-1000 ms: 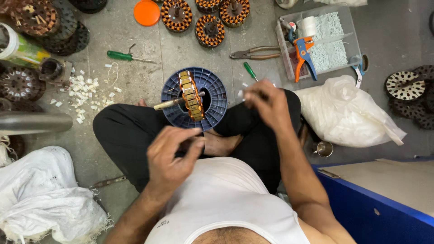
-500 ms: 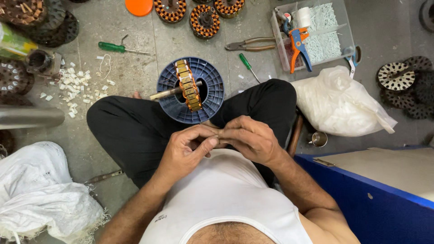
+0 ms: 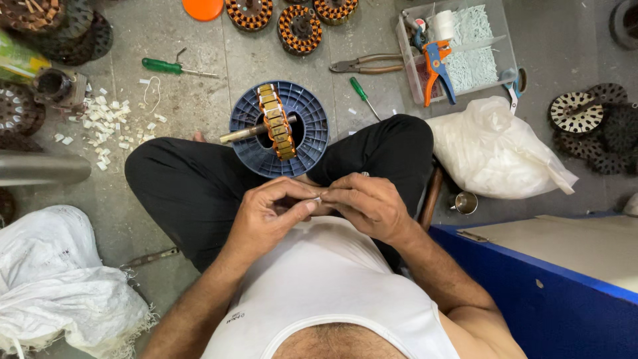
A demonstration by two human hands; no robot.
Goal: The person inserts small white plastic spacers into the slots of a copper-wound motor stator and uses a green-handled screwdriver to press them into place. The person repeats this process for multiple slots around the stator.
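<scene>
While the person sits cross-legged on the concrete floor, both hands meet over the lap, fingertips pressed together around a tiny white piece (too small to tell what it is, or which way it runs). The left hand curls knuckles-up, thumb and forefinger pinching toward the right; the right hand mirrors it, back of the hand upward, its fingers closed on the same bit from the other side. Both forearms angle in from the body, elbows out, wrists nearly level.

Just beyond the fingertips, between the knees, lies a blue plastic spool flat on its face. Across it rests a copper-wound stator standing on edge, its long line running away from the fingers and tilted slightly left, threaded on a metal rod that lies crosswise, pointing left and a little toward the person.

Farther out past the spool sit pliers and a small green screwdriver; off to the left of the fingers, a larger green-handled screwdriver and a scatter of white scraps. To the right, a clear tray holds white bits and an orange-and-blue stripping tool, with a white plastic bag nearer the right knee
</scene>
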